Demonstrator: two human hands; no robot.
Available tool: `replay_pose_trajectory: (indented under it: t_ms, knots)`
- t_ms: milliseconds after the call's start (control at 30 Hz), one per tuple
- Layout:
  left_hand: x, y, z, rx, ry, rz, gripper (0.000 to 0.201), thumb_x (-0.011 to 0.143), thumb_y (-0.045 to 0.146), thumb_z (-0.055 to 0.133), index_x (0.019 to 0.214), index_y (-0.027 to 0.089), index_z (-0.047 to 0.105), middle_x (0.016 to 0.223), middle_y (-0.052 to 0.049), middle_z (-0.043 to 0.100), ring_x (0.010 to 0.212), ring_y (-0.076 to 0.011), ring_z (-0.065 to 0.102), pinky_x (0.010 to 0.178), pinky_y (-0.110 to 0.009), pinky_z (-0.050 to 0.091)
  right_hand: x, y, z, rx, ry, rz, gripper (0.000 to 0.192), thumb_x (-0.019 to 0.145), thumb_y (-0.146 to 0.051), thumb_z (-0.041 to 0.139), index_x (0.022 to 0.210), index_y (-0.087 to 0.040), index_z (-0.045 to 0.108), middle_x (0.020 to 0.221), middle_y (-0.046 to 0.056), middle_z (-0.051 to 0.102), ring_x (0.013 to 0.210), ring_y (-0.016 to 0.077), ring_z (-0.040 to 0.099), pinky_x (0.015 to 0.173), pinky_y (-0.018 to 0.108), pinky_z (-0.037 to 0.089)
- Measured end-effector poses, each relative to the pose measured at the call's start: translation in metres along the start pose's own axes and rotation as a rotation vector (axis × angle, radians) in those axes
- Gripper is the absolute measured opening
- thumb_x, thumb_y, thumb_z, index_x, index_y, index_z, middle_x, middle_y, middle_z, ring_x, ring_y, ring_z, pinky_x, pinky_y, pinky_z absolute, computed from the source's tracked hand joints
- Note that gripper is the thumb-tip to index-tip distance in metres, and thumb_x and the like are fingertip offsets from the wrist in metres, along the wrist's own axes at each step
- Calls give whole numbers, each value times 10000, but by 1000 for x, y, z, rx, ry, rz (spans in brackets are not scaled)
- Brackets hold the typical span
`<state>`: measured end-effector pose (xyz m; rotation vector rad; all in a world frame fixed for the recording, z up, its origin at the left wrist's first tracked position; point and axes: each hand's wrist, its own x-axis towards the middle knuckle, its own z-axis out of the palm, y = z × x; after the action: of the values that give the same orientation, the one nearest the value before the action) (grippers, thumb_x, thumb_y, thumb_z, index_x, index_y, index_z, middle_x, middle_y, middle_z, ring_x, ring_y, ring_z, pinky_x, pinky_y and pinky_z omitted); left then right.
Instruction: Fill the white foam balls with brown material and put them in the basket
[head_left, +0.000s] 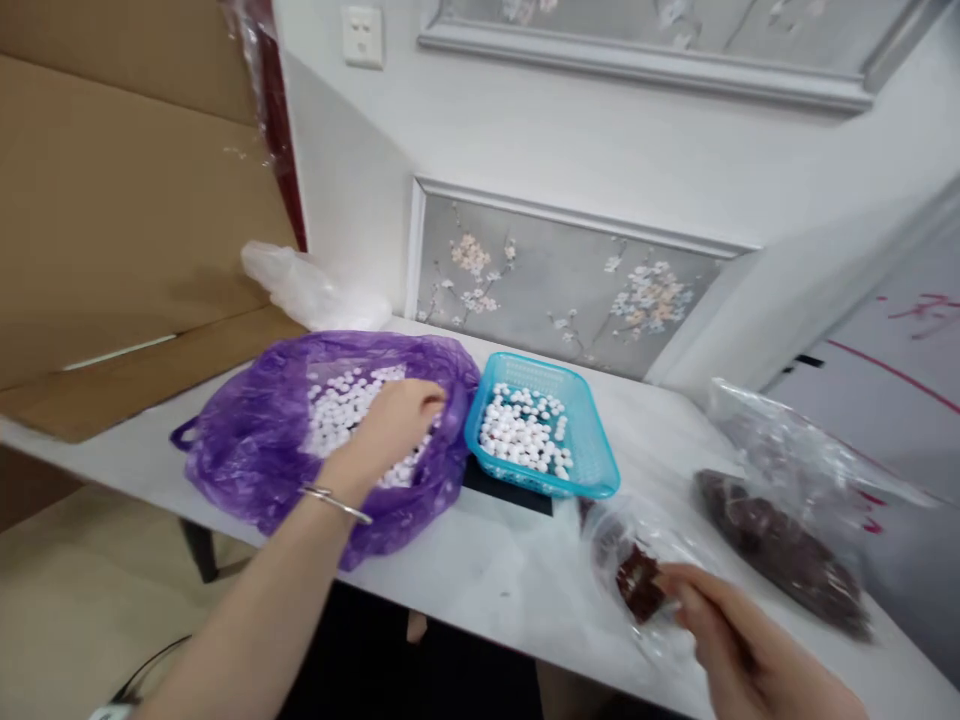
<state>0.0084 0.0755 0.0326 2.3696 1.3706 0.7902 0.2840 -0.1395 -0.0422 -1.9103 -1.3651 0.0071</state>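
Setting: looks like a room in a home, used as an improvised packing or sorting spot. Evidence: far wall painted white, with framed decorative panels (559, 290) of grey floral wallpaper and moulded trim; a white wall socket (362, 35) at far left. Work surface is a plain white tabletop (480, 570) set against that wall. Flattened cardboard sheets (127, 200) lean at far left, partly wrapped in clear film. Loose goods sit in household carriers: a purple plastic bag (247, 440), a small turquoise basket (581, 440), clear plastic bags (787, 470) at right. No industrial fittings, shelving or signage visible.
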Motion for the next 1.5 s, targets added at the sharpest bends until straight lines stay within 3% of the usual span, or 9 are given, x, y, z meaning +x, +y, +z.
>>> replay_pose_trajectory:
  t_ms: [133, 267, 467, 567, 667, 767, 900, 1033, 1500]
  knots:
    - [-2, -38, 4, 133, -153, -18, 219, 742, 173, 539, 742, 212, 754, 789, -100, 772, 820, -327, 698, 781, -380, 476, 20, -5, 7, -219, -95, -66, 356, 882, -238, 390, 917, -182, 739, 903, 131, 786, 739, 268, 740, 645, 336, 537]
    - [-5, -49, 20, 203, -187, -5, 315, 750, 117, 493, 884, 202, 765, 922, -138, 775, 876, -358, 703, 752, -389, 475, 25, -16, 27, -293, -220, -51, 310, 847, -117, 448, 775, -237, 724, 739, 53, 747, 649, 226, 696, 565, 290, 437]
    - [-20, -38, 4, 288, -9, -59, 434, 938, 304, 396, 1257, 144, 645, 1028, -102, 770, 893, -319, 703, 817, -375, 481, 20, -24, 37, -239, -264, -13, 245, 829, -105, 510, 671, -218, 659, 735, 48, 681, 611, 213, 618, 539, 297, 330]
    - [-30, -22, -5, 136, 129, -86, 387, 930, 351, 455, 1168, 161, 693, 1095, -52, 757, 902, -282, 695, 832, -340, 482, 21, -25, 34, -153, -211, 24, 247, 887, -198, 492, 677, -213, 622, 742, 44, 640, 618, 203, 580, 576, 308, 359]
    - [-42, 1, -5, -218, 180, -120, 315, 855, 425, 617, 1042, 202, 737, 1050, -31, 771, 915, -260, 684, 795, -307, 500, 20, -25, 29, -48, -144, 59, 234, 911, -286, 477, 738, -211, 616, 829, 51, 636, 675, 201, 595, 634, 317, 415]
    - [-55, 27, 7, -614, 29, -150, 283, 776, 430, 727, 963, 220, 758, 923, -37, 780, 842, -235, 682, 761, -303, 518, 17, -22, 24, 62, -78, 107, 248, 917, -371, 485, 812, -213, 646, 876, 51, 657, 691, 192, 623, 666, 312, 464]
    - [-70, 59, 42, -1088, -330, -224, 205, 748, 401, 773, 849, 222, 777, 775, -20, 740, 723, -169, 657, 694, -264, 523, 12, -15, 22, 175, -13, 218, 255, 903, -413, 527, 870, -216, 685, 690, 14, 664, 583, 182, 625, 614, 302, 498]
    - [-77, 79, 74, -1396, -535, -389, 159, 765, 326, 783, 869, 207, 766, 783, 7, 696, 720, -104, 624, 702, -207, 496, 9, -8, 25, 282, -11, 283, 233, 878, -388, 564, 937, -210, 703, 743, 32, 726, 655, 207, 691, 694, 337, 548]
    - [-77, 98, 92, -1479, -688, -500, 161, 796, 295, 762, 900, 174, 742, 804, -2, 684, 749, -99, 615, 752, -219, 489, 0, -18, 21, 814, 10, 329, 206, 939, -380, 581, 917, -184, 639, 809, 25, 711, 663, 130, 652, 619, 249, 547]
